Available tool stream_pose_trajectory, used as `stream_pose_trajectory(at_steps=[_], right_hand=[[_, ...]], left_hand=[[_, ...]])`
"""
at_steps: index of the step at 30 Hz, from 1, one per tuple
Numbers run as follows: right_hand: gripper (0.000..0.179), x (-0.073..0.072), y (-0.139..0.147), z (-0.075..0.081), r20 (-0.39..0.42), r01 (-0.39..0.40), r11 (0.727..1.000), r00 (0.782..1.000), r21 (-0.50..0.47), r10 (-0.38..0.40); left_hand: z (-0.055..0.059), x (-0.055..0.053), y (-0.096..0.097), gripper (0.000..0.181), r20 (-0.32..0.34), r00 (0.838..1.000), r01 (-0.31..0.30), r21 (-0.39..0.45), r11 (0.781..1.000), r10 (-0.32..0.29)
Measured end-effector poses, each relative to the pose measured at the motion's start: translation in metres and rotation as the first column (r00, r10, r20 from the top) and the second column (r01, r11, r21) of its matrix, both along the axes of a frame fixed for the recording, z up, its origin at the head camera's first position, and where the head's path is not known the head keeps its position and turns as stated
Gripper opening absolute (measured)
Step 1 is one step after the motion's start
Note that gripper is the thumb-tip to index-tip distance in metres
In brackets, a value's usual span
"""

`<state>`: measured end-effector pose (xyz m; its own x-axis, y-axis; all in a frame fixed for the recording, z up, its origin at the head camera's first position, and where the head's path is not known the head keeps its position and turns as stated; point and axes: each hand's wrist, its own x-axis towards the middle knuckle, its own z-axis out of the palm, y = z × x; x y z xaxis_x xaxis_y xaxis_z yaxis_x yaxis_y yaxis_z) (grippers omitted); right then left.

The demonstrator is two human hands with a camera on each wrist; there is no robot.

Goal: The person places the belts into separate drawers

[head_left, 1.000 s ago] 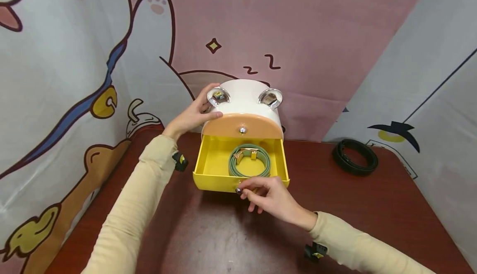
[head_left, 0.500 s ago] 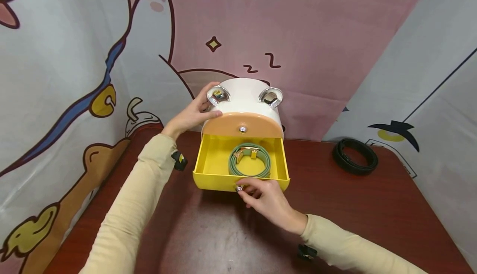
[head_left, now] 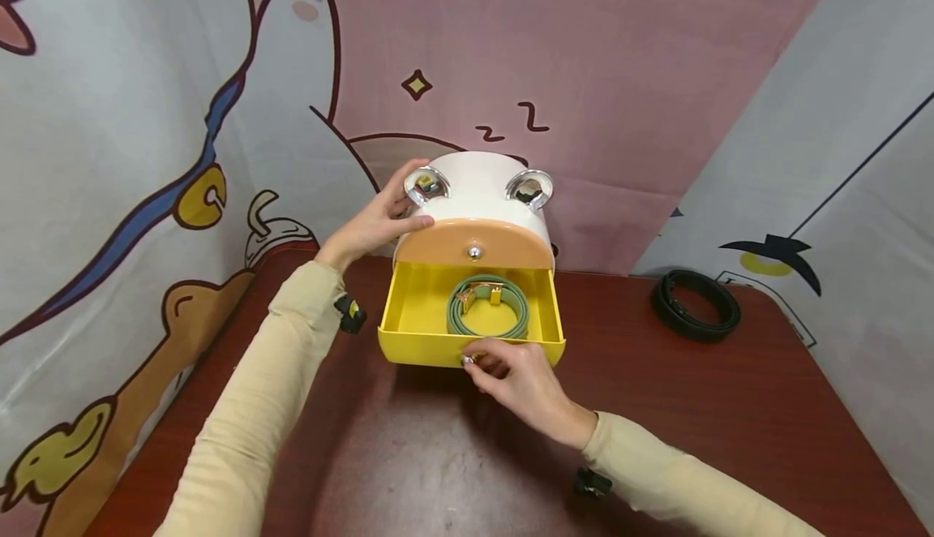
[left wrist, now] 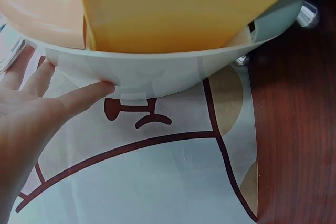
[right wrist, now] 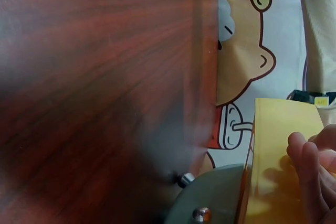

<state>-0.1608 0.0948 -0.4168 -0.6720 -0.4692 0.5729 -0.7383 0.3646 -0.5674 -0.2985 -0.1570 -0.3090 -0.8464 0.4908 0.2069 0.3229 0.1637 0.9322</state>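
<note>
A white storage box (head_left: 477, 184) with two shiny silver bulges stands at the table's back, its orange upper drawer (head_left: 476, 237) shut. Below, the yellow drawer (head_left: 409, 348) is pulled out, with a coiled green belt (head_left: 524, 310) with gold-coloured buckle parts lying in it. My right hand (head_left: 527, 379) pinches the round silver knob (head_left: 468, 361) on the yellow drawer's front. With fingers spread, my left hand (head_left: 375, 221) rests on the box's left side, thumb along the front edge. In the left wrist view, the fingertips (left wrist: 106, 86) press on the white shell.
A coiled black belt (head_left: 696, 306) lies on the dark red wooden table (head_left: 409, 472) at the right. Directly behind the box hangs a pink cartoon-printed cloth (head_left: 584, 58), and similar printed cloth covers both sides.
The yellow drawer has slid slightly inward, carrying the green belt with it. My right hand has moved along with the knob, its fingers closing more around it. My left hand has stayed on the box.
</note>
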Motion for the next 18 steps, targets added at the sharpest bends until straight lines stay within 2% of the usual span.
stream_pose_trajectory(at_steps=[5,14,18], right_hand=[[0.015,-0.008,-0.002,-0.001,-0.006,0.01,1.0,1.0,0.007,-0.01],[0.014,-0.014,-0.002,-0.001,-0.025,0.0,1.0,1.0,-0.007,0.0],[0.013,-0.02,-0.003,-0.002,-0.029,0.004,1.0,1.0,-0.016,-0.004]], left_hand=[[-0.001,0.0,0.0,0.079,-0.006,1.0,0.009,0.009,1.0,-0.009],[0.0,0.001,0.0,0.079,-0.023,1.0,0.009,0.0,1.0,-0.009],[-0.009,-0.009,-0.002,0.08,-0.032,0.999,0.013,0.003,1.0,-0.013]])
